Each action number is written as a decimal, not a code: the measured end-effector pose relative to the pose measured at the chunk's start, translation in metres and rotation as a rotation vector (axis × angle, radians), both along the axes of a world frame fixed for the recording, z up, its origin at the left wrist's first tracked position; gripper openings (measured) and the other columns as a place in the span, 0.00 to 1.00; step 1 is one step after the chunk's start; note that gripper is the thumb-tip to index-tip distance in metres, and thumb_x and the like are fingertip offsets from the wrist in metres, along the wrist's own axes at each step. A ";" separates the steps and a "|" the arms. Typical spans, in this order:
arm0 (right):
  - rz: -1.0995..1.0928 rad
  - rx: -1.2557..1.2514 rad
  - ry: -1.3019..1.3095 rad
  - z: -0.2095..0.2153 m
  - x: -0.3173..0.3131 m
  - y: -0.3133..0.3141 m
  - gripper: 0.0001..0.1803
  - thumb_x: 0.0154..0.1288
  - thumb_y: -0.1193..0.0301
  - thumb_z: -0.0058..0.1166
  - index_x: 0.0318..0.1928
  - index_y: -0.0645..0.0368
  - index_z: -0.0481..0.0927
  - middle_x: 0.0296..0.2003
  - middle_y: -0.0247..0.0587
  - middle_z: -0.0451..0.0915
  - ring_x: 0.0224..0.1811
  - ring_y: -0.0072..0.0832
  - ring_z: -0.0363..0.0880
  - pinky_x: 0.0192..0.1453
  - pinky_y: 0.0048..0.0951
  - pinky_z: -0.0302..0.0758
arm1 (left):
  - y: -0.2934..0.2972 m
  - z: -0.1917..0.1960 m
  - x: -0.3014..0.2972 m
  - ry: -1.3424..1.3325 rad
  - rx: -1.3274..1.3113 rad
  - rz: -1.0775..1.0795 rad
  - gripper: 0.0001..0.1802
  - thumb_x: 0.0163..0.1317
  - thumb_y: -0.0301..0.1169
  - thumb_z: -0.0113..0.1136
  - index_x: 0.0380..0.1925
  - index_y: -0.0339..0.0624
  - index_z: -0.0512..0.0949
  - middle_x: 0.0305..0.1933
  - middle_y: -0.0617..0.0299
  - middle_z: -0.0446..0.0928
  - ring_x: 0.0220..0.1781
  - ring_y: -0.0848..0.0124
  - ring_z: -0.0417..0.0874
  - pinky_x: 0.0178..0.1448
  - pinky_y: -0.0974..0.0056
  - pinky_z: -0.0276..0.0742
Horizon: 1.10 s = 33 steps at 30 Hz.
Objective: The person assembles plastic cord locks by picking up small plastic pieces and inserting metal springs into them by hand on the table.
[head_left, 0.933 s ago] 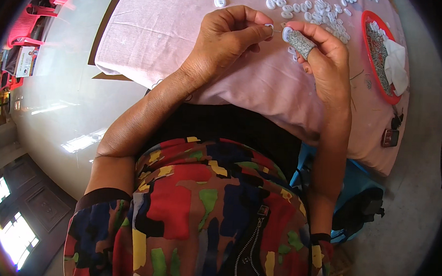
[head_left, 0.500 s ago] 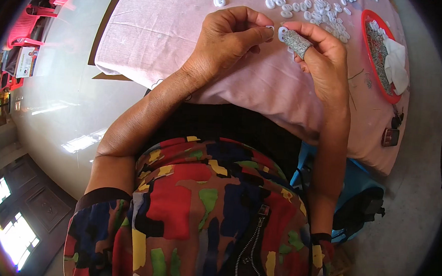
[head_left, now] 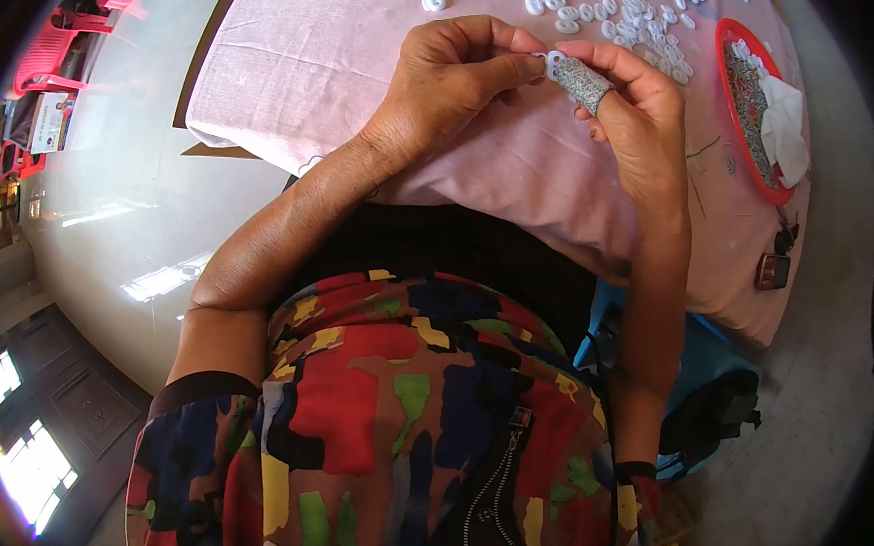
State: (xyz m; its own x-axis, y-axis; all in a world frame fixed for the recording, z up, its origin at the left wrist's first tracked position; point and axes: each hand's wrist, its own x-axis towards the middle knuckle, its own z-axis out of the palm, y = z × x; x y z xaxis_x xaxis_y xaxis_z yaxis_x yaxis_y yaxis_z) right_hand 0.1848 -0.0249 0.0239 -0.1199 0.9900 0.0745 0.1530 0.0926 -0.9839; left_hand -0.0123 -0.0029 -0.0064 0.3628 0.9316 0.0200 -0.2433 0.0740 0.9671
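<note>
The person's two hands meet above a pink cloth (head_left: 369, 62) that covers the table. The left hand (head_left: 447, 86) has its thumb and first finger pressed together on a small white ring (head_left: 551, 60). The right hand (head_left: 643, 116) comes to the same spot from the other side. Its first finger wears a grey cover (head_left: 581, 80), and the tip of that finger touches the white ring too. So the ring sits right between the two hands, pinched from both sides, just above the cloth. The other fingers of both hands are curled in.

The ring is tiny, smooth and looks like plastic. The grey finger cover looks rough and speckled, like woven stuff, and fits like a little tube. The pink cloth is soft and has small white stars on it. It hangs over the table edge near the person's body.

Past the hands lies a pile of white rings (head_left: 633, 21), many of them, close together. One more white piece (head_left: 433, 1) lies alone to the left, well apart from the pile. At the right side stands a round red tray (head_left: 737, 121) with grey stuff and a white cloth (head_left: 786, 123) in it.

A small dark flat box (head_left: 771, 271) rests at the right edge of the table. Something blue (head_left: 709, 357) sits below the table on the right. Far off on the left stands a red plastic chair (head_left: 58, 50).
</note>
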 end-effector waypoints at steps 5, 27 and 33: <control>-0.009 -0.040 0.006 0.001 0.000 0.000 0.12 0.66 0.76 0.56 0.49 0.60 0.85 0.34 0.29 0.83 0.29 0.10 0.73 0.29 0.13 0.68 | -0.002 0.003 0.001 -0.033 -0.057 -0.013 0.09 0.68 0.28 0.62 0.45 0.39 0.82 0.38 0.63 0.84 0.32 0.83 0.80 0.33 0.79 0.72; 0.000 0.012 0.045 -0.014 -0.004 0.007 0.11 0.65 0.79 0.56 0.47 0.64 0.84 0.34 0.30 0.83 0.31 0.10 0.76 0.31 0.13 0.73 | 0.003 -0.006 0.011 -0.077 -0.075 0.087 0.07 0.66 0.26 0.63 0.40 0.31 0.82 0.35 0.57 0.84 0.30 0.77 0.82 0.37 0.74 0.81; -0.091 0.268 -0.040 -0.013 -0.014 0.003 0.13 0.62 0.82 0.59 0.48 0.66 0.84 0.36 0.35 0.84 0.34 0.15 0.79 0.36 0.17 0.77 | 0.010 0.006 0.006 -0.104 -0.242 0.015 0.08 0.66 0.27 0.63 0.42 0.36 0.82 0.37 0.61 0.83 0.36 0.75 0.83 0.40 0.72 0.80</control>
State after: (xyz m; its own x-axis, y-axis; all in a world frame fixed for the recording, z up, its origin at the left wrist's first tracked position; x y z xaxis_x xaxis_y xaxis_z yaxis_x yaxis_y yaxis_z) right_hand 0.1713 -0.0215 0.0114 -0.0392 0.9424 0.3321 0.2111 0.3327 -0.9191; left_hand -0.0061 0.0074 0.0001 0.3568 0.9190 -0.1678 -0.3429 0.2959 0.8915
